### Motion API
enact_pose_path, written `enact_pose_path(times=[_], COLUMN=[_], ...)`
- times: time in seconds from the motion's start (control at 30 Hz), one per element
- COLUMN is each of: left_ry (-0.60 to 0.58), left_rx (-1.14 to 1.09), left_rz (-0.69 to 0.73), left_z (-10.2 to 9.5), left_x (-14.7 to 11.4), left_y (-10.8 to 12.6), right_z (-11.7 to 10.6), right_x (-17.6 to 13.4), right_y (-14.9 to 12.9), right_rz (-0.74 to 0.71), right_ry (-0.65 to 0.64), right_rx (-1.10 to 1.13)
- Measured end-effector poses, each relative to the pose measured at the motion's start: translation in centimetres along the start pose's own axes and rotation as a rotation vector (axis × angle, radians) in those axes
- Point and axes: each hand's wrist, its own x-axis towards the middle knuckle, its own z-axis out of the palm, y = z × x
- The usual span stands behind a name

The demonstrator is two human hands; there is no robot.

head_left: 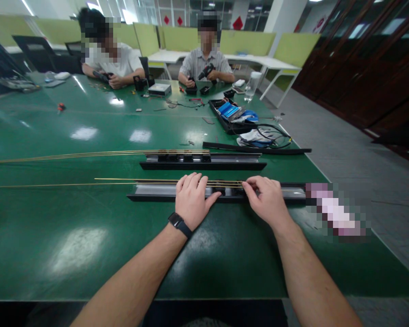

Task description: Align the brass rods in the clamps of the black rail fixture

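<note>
A long black channel [153, 190] with a silvery inner face lies crosswise on the green table in front of me. Thin brass-coloured rods [225, 183] run along it, and some reach far out past its left end. My left hand [192, 200], with a dark watch on the wrist, rests flat across the rods and channel, its thumb stretched out to the right. Near the rods' right-hand ends, the thumb and fingers of my right hand [266, 197] pinch a rod. Dark blocks inside the channel are partly hidden between my hands.
Behind lies a second black channel [204, 166] with more brass rods [122, 153]. Farther back are a black strip [259, 149], a black tray [214, 110] with blue items, cables and a clear bottle [252, 86]. Two people sit across the table, one holding a power drill [205, 71].
</note>
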Motion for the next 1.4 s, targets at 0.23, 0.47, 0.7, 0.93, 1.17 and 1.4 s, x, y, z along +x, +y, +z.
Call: enact_pose_path(times=[0.23, 0.47, 0.7, 0.93, 1.17, 1.4], left_ry=[-0.008, -0.006, -0.008, -0.007, -0.008, -0.004], left_rx=[0.013, 0.016, 0.013, 0.005, 0.002, 0.005], left_rz=[0.005, 0.009, 0.005, 0.003, 0.000, 0.000], left_z=[0.1, 0.1, 0.1, 0.1, 0.0, 0.1], left_x=[0.0, -0.1, -0.1, 0.0, -0.1, -0.1], left_y=[-0.1, -0.1, -0.1, -0.1, 0.0, -0.1], right_z=[0.2, -0.1, -0.5, -0.3, 0.0, 0.2], right_x=[0.1, 0.2, 0.3, 0.1, 0.1, 0.1], right_y=[0.2, 0.8, 0.8, 0.5, -0.1, 0.0], right_rz=[0.009, 0.013, -0.001, 0.015, -0.010, 0.003], right_ry=[-0.001, -0.040, -0.061, 0.049, -0.007, 0.007], right_rx=[0.042, 0.076, 0.085, 0.034, 0.013, 0.033])
